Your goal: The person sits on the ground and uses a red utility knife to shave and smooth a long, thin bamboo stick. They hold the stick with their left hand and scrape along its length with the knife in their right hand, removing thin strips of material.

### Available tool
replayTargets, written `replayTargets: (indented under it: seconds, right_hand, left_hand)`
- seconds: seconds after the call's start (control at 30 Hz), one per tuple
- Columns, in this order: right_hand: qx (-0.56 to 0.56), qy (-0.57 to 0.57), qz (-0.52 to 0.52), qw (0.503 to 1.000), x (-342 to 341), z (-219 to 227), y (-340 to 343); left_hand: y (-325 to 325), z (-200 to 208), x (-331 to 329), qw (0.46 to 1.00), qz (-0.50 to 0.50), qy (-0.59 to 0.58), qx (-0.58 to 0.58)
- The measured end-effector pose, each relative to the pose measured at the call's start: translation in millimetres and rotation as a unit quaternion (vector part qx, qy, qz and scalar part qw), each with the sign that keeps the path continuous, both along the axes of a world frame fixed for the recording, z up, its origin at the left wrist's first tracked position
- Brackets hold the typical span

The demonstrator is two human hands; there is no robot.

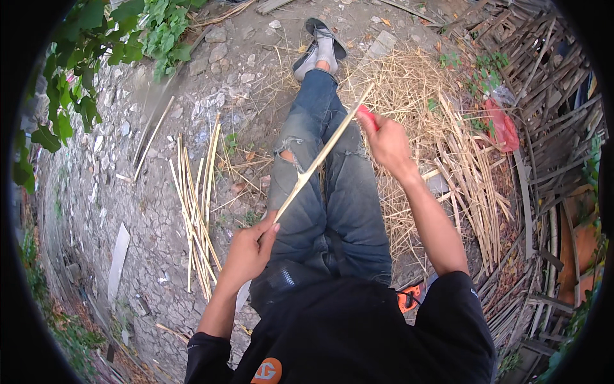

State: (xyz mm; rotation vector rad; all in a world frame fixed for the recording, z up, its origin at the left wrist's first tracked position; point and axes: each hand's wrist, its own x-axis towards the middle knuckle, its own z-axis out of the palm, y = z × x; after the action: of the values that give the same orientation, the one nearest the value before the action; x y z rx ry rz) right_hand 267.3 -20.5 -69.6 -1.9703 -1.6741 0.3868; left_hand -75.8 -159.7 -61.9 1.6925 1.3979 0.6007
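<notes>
A long pale wooden stick (326, 150) slants over my outstretched legs, with a small side stub partway along it. My left hand (248, 253) is closed round its near end, thumb laid along the wood. Close to the far end, my right hand (389, 146) grips a red-handled tool (367, 116) held against the stick; its working edge cannot be made out. On the ground to the left lies a bundle of similar thin sticks (197, 205). More pale sticks (476, 185) rest to the right, beside a heap of straw-like strips (409, 89).
An orange-handled tool (408, 299) lies by my right hip. Further right are a red plastic bag (502, 125) and stacked weathered wood (559, 77). Leafy branches (83, 70) hang at the upper left, above stony ground with a flat pale board (119, 261).
</notes>
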Motion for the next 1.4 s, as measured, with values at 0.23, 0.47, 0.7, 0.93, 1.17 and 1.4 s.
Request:
replayTargets:
  seconds: [0.23,0.47,0.7,0.93,1.17,1.4]
  right_hand:
    - [0.104,-0.059,-0.221,0.968,221,-23,19]
    - [0.02,0.079,0.058,0.995,37,44,-30]
    - [-0.031,0.015,0.215,0.976,-54,46,-77]
    - [-0.026,-0.004,0.113,0.993,-32,27,-45]
    - [-0.022,-0.041,0.188,0.981,-43,25,-71]
    - [-0.056,0.068,0.133,0.987,-6,21,-40]
  left_hand:
    - [-25,-6,-65,0.985,0.018,-0.085,-0.148]
    - [7,-3,-17,0.954,0.027,-0.218,-0.205]
    - [12,1,6,0.974,-0.015,-0.171,-0.148]
    - [2,0,3,0.981,-0.045,-0.136,-0.131]
    - [7,2,9,0.981,-0.04,-0.137,-0.132]
    - [-3,-5,-3,0.991,-0.055,-0.081,-0.095]
